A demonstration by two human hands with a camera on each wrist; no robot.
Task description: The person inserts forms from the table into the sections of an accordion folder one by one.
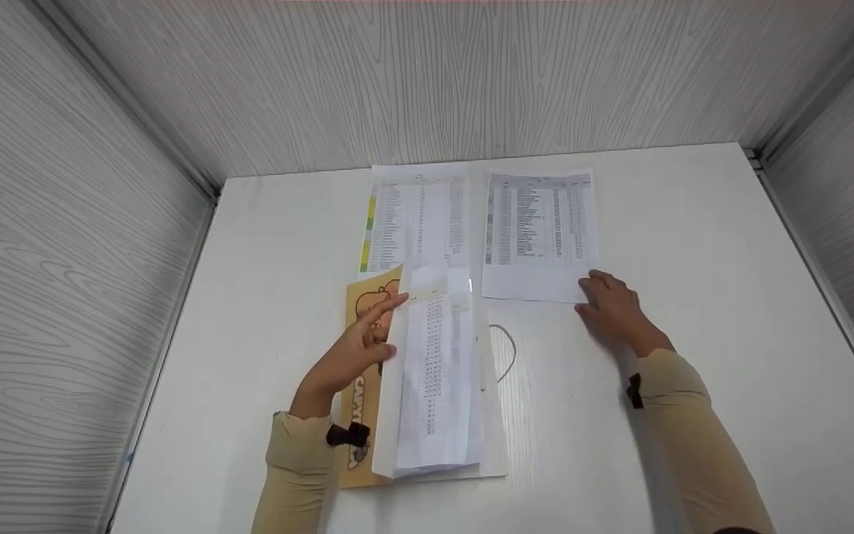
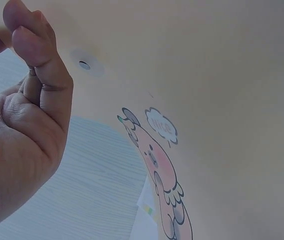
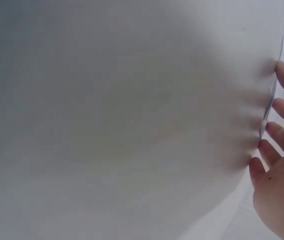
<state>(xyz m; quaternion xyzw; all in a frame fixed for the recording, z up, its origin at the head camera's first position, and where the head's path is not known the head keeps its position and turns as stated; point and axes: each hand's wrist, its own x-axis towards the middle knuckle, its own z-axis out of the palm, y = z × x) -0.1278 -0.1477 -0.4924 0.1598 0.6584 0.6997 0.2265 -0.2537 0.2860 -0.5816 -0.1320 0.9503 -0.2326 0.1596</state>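
A tan-and-white paper folder (image 1: 497, 445) with capybara drawings stands partly open at the table's middle. My left hand (image 1: 349, 356) holds its left edge, the index fingertip and thumb at the white flap. In the left wrist view, the fingers of the left hand (image 2: 37, 95) bend by the tan cover (image 2: 221, 100). Printed sheets (image 1: 434, 371) show inside the folder. To the right lies another printed sheet (image 1: 534, 278), and my right hand (image 1: 616, 308) touches its lower right corner. The right wrist view has these fingertips (image 3: 269, 125) along a white paper edge (image 3: 181, 115).
A printed sheet with yellow and green blocks (image 1: 390, 222) extends beyond the folder's far end. A thin grey cord loop (image 1: 514, 348) lies by the folder's right side. Grey wood-grain panels (image 1: 427, 89) border the white table (image 1: 694, 222) at the back and sides.
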